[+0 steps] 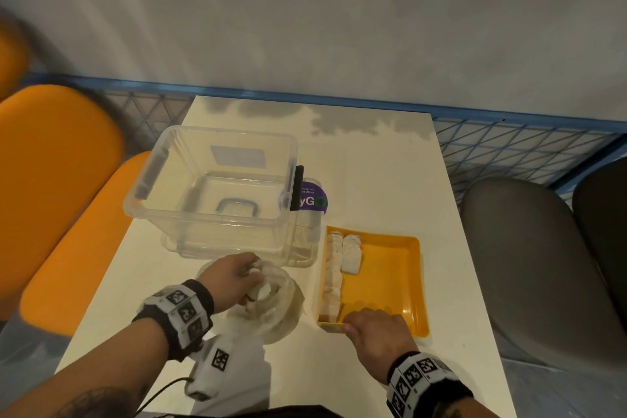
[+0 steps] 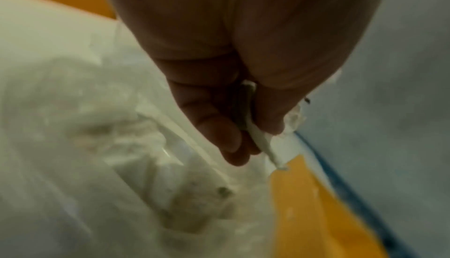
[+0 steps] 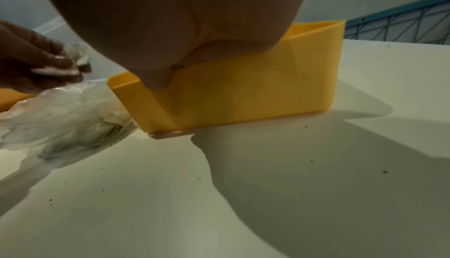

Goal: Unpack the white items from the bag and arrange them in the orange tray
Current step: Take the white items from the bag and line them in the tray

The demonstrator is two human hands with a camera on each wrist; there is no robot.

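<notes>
left wrist view alone shows left hand (image 2: pixel 233 81) pinching a flat white item (image 2: pixel 258 139) edge-on over the bag (image 2: pixel 126 146). head view alone shows white items (image 1: pixel 339 268) in two rows along the tray's (image 1: pixel 403 282) left wall, near the table's (image 1: pixel 390 159) right edge. right hand (image 1: pixel 376 329) grips the tray's near rim, thumb outside.

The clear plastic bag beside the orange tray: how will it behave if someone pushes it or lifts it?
The clear plastic bag looks thin and crumpled, so it would probably fold, not slide, when pushed. If lifted it would likely sag. The left hand pinches a white item at its mouth; the opening may collapse afterwards.
</notes>
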